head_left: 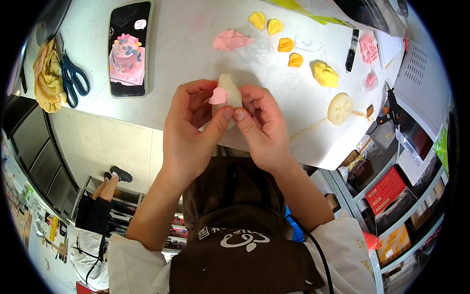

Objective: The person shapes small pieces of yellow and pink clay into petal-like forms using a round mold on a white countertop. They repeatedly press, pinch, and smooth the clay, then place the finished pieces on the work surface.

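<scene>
Both hands are together over the table's near edge, thumbs side by side. Between the fingers of my left hand (pixel 193 115) and my right hand (pixel 264 122) is a cream-coloured, pointed pad (pixel 227 84), perhaps a petal mould. A small pale pink petal-like piece (pixel 219 96) shows at the pad's left side, by my left fingers. Beyond the hands lies a crumpled lump of pink paste (pixel 232 40). Yellow petals (pixel 256 20) and orange petals (pixel 285 45) lie to the right of it, with a yellow lump of paste (pixel 325 74) nearer.
At the left lie a phone (pixel 129 90) showing a decorated cake, dark scissors (pixel 73 81) and a yellow cloth (pixel 48 81). A round cream mould (pixel 339 109), a black marker (pixel 351 51) and a glue gun (pixel 391 105) are at the right. Another person's legs (pixel 108 188) show at lower left.
</scene>
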{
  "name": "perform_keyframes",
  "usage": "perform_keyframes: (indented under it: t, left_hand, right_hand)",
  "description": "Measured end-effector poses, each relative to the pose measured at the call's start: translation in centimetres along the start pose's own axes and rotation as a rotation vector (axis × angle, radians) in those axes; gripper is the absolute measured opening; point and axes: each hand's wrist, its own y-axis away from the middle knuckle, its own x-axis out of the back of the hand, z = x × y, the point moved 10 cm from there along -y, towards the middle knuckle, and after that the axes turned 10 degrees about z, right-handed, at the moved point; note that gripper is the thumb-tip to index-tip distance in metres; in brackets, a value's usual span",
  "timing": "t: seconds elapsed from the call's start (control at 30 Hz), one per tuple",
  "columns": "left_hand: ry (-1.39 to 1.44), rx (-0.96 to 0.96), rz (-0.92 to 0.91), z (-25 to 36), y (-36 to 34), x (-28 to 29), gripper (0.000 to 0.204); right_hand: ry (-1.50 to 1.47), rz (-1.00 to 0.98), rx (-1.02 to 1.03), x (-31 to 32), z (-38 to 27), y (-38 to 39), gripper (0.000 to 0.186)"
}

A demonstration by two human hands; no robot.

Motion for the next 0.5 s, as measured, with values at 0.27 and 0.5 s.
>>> perform_keyframes:
  t: [0.27,0.5]
  left_hand:
    - [0.065,0.080,-0.085,-0.35,-0.40,0.38,0.038]
    - [0.126,0.129,-0.110,-0.61,-0.28,0.54,0.032]
  right_hand:
    - [-0.004,-0.006,-0.057,-0.41,0.50,-0.01,0.036]
    - [0.000,0.012,-0.041,-0.62,0.24,0.22,0.040]
